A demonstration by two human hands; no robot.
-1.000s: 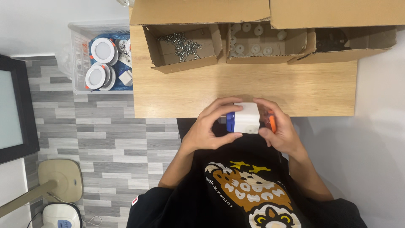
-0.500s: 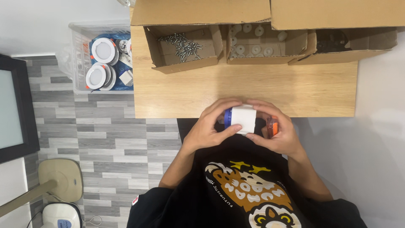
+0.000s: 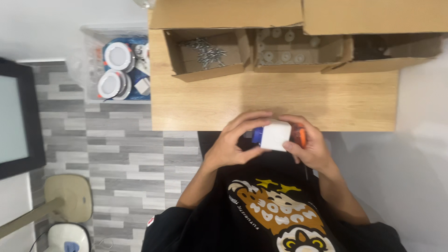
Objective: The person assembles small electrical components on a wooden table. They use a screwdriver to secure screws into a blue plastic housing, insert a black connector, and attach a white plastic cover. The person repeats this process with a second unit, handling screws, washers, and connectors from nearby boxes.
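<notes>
Holding one small white block-shaped part [image 3: 275, 135] between both hands, low centre of the frame, just past the near edge of the wooden surface [image 3: 275, 105].

- Left hand [image 3: 235, 140]: fingers curled over the part's left side, closed on it; a blue piece [image 3: 257, 135] shows at that end.
- Right hand [image 3: 310, 144]: thumb and fingers wrapped round the right side, closed on the same part; an orange piece [image 3: 302, 136] shows at that end.
- Step in hand, as judged: fitting or adjusting the coloured ends on the white body, mid-assembly. What exactly joins is hidden by the fingers.
- Next move calls for a steady two-handed hold and even pressing or turning at the ends, with the part kept level so nothing slips.

Surroundings:
- Open cardboard box [image 3: 205, 56], upper centre, holding loose metal screws [image 3: 207, 50].
- Second cardboard box [image 3: 298, 51] beside it, with pale round pieces.
- Clear bin [image 3: 116, 70], upper left on the floor, with round white fittings.
- Dark screen [image 3: 18, 121], left edge.
</notes>
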